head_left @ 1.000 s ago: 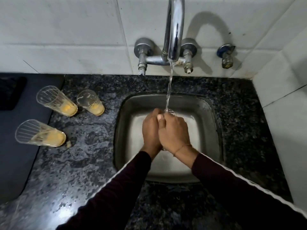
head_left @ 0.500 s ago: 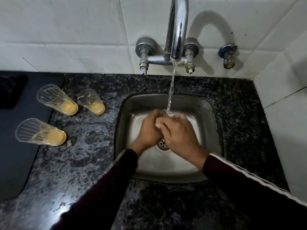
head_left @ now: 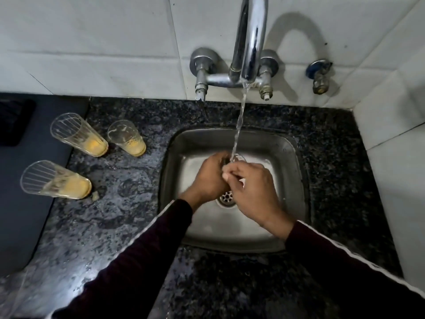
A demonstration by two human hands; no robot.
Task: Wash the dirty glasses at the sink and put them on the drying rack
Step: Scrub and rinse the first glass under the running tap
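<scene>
Hidden and cut off at the sink

Our hands [head_left: 230, 180] cover nearly all of the glass [head_left: 239, 157]; only a sliver of rim shows under the stream, and both hands are blurred. The tap [head_left: 251, 38] runs off the far edge, and the dark mat [head_left: 27, 180] off the left.

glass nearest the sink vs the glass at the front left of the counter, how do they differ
The glass nearest the sink looks shorter and plain-walled; the front-left glass looks taller, with fine vertical lines near its rim. The first stands wholly on the granite counter; the second overlaps the dark mat. Both are clear, unwashed, with yellow residue at the bottom.
</scene>
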